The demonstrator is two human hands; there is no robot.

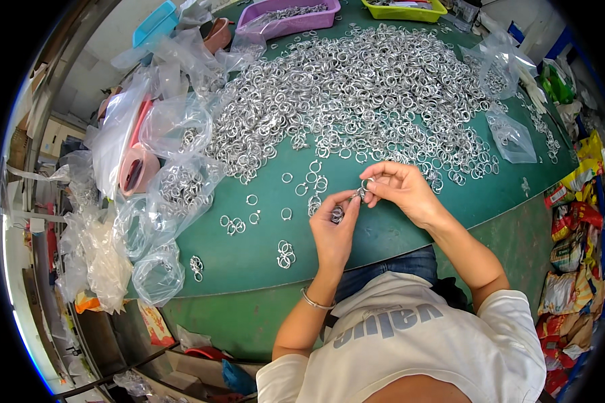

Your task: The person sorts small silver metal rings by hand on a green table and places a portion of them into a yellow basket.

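My right hand (410, 196) pinches a silver ring (364, 187) between thumb and fingers, just above the table's near part. Close against it, the fingertips of my left hand (332, 235) meet at the same ring. Several more silver rings (337, 213) are tucked in the curled fingers of the left hand. Beyond both hands spreads a large heap of silver rings (356, 87). Left of my left hand lie loose single rings and small clusters, among them a ring cluster (286, 254) and a narrower ring bundle (196, 268).
The green table (396, 232) carries everything. Clear plastic bags (181, 124), some with rings inside, crowd its left side, beside a pink cup (138, 169). At the back stand a purple basket (289, 21) and a yellow-green tray (407, 10). Another bag (511, 136) lies at right.
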